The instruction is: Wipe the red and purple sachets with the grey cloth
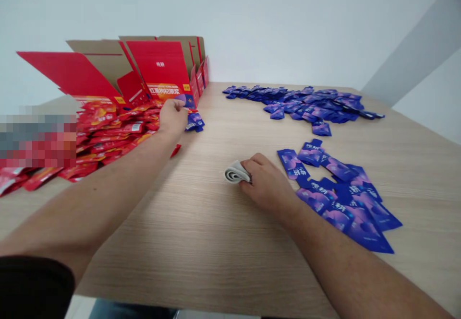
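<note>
Here, purple sachet (183, 100) pinched in left fingers (175, 109)

Black short sleeve (32, 285) of plain dark fabric, soft rounded hem above the left arm (82, 208), bare left hand (173, 117), bare right arm (353, 261) and right hand (266, 184), dark trousers (129, 310) just showing below the bench (173, 242) edge

L hand (173, 117) fisted fwd, R hand (265, 183) curled.

Pixelated patch (38, 140) at left edge, red sachets (108, 134) partly hidden beneath
</note>
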Demonstrator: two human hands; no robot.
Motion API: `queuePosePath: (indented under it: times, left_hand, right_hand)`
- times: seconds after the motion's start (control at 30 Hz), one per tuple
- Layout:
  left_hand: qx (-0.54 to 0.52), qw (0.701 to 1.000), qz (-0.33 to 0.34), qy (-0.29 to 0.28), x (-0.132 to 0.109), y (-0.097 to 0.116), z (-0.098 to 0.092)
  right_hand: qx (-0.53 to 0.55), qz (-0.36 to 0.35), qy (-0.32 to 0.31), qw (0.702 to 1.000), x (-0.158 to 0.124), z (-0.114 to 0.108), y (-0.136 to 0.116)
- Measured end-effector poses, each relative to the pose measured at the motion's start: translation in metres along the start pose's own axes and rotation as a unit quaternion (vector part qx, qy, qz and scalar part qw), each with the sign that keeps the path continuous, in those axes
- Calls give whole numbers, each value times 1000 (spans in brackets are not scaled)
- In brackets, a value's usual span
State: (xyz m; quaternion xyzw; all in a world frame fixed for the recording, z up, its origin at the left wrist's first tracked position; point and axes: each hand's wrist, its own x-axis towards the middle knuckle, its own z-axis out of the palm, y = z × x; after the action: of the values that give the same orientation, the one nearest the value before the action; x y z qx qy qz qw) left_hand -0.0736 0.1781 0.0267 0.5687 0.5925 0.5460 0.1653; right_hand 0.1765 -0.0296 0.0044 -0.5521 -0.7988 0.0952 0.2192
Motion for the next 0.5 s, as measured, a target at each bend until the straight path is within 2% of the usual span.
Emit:
queuePosePath:
  times: [0.13, 0.27, 0.4, 0.5]
  left_hand:
    - [-25, 981, 3, -194, -54, 20, 26]
    - [-33, 927, 37, -372, -93, 48, 56]
    - [17, 869, 145, -473, -113, 88, 90]
    - [46, 798, 261, -542, -130, 118, 117]
  right_hand:
    - [1, -51, -33, 998, -2, 3, -8]
    - [-17, -132, -82, 988, -2, 8, -11]
    - [-24, -158, -77, 984, 0, 11, -11]
    - [-7, -168, -79, 983, 2, 13, -10]
